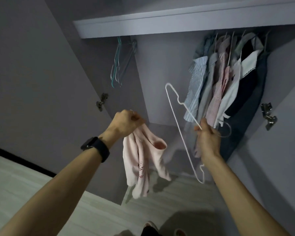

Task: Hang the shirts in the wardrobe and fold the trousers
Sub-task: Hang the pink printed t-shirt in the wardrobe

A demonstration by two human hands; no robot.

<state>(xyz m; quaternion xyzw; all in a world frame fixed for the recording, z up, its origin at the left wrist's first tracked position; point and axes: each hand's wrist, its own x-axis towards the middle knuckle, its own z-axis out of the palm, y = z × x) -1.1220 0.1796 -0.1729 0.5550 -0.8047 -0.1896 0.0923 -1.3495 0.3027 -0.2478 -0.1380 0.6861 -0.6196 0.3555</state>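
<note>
My left hand (126,122) grips the top of a pale pink shirt (143,160), which hangs bunched below it in front of the open wardrobe. My right hand (208,137) holds a white wire hanger (179,126) near its neck; the hanger stands on end, one shoulder tip up and the other down, its hook to the right of my fingers. Several shirts (220,86) hang on the rail in the right half of the wardrobe, right behind my right hand.
Several empty hangers (117,65), teal and white, hang at the left end of the rail. A shelf (177,23) runs above the rail. Both wardrobe doors stand open, with hinges (101,102) at left and hinges (268,116) at right. My feet show on the pale floor (100,215) below.
</note>
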